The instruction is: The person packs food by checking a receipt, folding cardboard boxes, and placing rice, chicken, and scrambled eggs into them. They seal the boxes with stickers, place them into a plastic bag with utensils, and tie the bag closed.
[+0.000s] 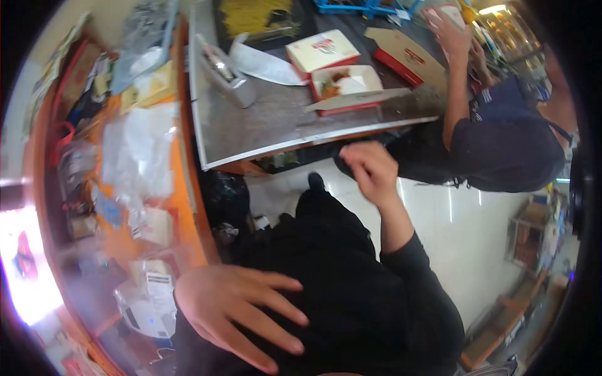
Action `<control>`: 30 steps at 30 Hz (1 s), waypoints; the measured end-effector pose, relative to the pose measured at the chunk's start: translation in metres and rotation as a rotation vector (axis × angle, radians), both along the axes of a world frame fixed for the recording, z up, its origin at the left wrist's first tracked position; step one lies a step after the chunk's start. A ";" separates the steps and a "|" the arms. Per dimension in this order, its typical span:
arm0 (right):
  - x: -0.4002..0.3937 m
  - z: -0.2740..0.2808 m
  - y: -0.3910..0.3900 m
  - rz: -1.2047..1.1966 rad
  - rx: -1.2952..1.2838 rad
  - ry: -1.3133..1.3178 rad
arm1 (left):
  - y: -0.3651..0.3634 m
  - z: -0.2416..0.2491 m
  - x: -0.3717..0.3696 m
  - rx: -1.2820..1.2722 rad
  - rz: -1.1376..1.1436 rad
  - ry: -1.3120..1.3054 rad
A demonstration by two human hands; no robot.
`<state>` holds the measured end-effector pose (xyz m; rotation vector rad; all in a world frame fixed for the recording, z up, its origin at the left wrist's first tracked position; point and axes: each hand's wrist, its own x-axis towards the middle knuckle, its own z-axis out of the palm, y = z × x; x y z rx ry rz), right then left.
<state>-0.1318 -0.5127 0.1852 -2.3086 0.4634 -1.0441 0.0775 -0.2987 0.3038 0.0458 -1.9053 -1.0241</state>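
The person's left hand is nearest, palm down with fingers spread before the black clothing; no object shows in it, though its underside is hidden and I cannot tell whether it touches the cloth. The two hands are well apart. The right hand, slightly blurred, hangs just off the edge of a dark-topped, metal-edged table with fingers curled inward; how tightly they close, or whether they hold anything, cannot be told.

Beyond it on the table stands an open red-and-white cardboard box, its front flap hiding part of the food and white lining inside. Just behind is a closed white-topped red box, and to the right a brown-lined red carton whose contents are hard to see.

A co-worker's hand is on a small white-and-red item near the top edge. Yellow food in a dark tray is cut off above. At left, blurred plastic wrapping covers much of an orange counter.
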 end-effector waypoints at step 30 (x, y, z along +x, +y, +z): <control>0.025 -0.072 -0.290 0.211 0.758 0.974 | -0.196 -0.152 0.047 1.059 1.017 -0.402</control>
